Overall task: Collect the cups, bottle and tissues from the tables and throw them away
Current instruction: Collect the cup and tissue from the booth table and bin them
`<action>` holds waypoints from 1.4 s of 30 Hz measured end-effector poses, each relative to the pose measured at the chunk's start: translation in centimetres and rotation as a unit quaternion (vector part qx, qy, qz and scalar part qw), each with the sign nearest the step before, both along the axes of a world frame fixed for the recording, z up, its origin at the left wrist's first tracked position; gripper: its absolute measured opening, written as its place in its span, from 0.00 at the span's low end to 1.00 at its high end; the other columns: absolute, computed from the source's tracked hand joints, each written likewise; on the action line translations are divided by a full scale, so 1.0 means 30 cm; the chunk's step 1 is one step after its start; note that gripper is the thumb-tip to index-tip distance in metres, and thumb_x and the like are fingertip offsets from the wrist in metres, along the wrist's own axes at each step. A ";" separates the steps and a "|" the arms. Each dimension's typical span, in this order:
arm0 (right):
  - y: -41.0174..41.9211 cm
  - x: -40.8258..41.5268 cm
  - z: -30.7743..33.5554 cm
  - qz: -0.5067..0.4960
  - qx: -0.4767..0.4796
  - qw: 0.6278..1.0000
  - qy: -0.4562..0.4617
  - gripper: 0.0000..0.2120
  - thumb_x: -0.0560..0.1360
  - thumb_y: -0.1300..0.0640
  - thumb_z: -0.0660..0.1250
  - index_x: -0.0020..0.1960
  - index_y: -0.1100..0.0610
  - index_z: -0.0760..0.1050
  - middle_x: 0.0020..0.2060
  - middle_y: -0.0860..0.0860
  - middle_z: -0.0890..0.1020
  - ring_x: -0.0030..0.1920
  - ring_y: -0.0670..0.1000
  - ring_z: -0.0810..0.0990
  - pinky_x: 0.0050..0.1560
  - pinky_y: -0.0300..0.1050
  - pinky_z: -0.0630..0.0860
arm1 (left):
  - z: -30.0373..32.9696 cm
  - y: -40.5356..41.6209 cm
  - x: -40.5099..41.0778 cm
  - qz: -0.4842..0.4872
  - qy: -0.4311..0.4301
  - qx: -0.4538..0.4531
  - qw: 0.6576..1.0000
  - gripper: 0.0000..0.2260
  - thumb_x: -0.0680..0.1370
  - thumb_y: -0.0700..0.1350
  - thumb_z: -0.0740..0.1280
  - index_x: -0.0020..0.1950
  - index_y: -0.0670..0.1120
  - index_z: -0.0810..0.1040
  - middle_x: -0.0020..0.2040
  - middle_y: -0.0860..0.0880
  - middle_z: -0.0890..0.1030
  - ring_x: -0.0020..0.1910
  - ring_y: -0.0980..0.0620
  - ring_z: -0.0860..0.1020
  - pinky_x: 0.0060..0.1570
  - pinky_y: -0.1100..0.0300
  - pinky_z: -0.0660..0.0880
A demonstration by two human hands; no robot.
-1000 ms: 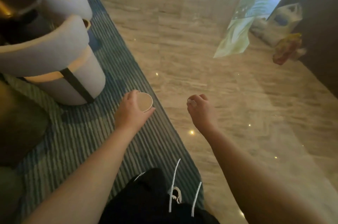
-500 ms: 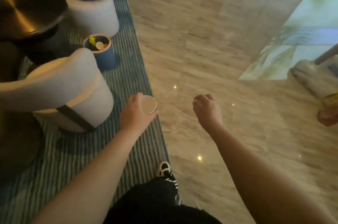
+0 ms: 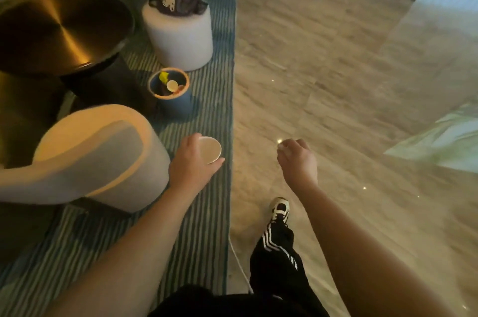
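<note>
My left hand [image 3: 191,169] grips a white paper cup [image 3: 210,149], its mouth facing up, over the striped rug near its right edge. My right hand [image 3: 297,160] hangs over the marble floor with its fingers closed on a small white scrap, seemingly tissue [image 3: 282,146]. Ahead and to the left stands a small blue bin [image 3: 172,99] with an orange rim; it holds a cup, something yellow and other rubbish. The bin sits beyond my left hand, between two seats.
A curved white armchair [image 3: 85,159] is close on the left. A white round stool [image 3: 181,39] carrying a dark bag stands behind the bin. A round brass table [image 3: 59,32] is at the upper left. The striped rug [image 3: 207,226] meets marble floor [image 3: 336,71]. My foot [image 3: 279,210] steps forward.
I have walked forward along the rug's edge. The blue bin, the stool and the brass table have come closer and lower in view. Both hands keep their hold.
</note>
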State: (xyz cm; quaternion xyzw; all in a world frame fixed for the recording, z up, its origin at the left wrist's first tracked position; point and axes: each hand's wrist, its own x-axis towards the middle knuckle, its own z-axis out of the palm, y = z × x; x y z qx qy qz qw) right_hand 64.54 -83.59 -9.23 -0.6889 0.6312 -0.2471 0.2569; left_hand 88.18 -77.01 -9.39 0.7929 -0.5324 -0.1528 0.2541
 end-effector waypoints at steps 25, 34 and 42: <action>-2.004 0.774 -0.061 0.421 -0.016 0.904 0.076 0.11 0.77 0.55 0.63 0.57 0.56 0.77 0.52 0.54 0.76 0.52 0.55 0.76 0.53 0.48 0.73 | -0.150 -1.537 0.489 0.383 0.072 -0.040 0.920 0.28 0.63 0.57 0.78 0.57 0.53 0.69 0.50 0.54 0.71 0.48 0.52 0.74 0.42 0.53 0.75; -2.374 1.385 -0.047 0.584 -0.016 0.801 0.127 0.10 0.75 0.58 0.65 0.55 0.59 0.78 0.52 0.59 0.77 0.53 0.59 0.76 0.52 0.46 0.70 | -0.164 -1.878 0.787 0.511 0.106 0.090 0.848 0.34 0.65 0.62 0.74 0.65 0.53 0.64 0.60 0.50 0.70 0.56 0.48 0.74 0.45 0.52 0.74; -2.530 1.759 -0.119 0.701 0.016 0.700 0.137 0.11 0.77 0.58 0.64 0.58 0.58 0.76 0.54 0.55 0.76 0.53 0.54 0.76 0.54 0.48 0.73 | -0.230 -2.007 0.898 0.644 0.127 0.091 0.749 0.35 0.66 0.61 0.74 0.67 0.54 0.63 0.63 0.49 0.68 0.58 0.47 0.72 0.49 0.54 0.74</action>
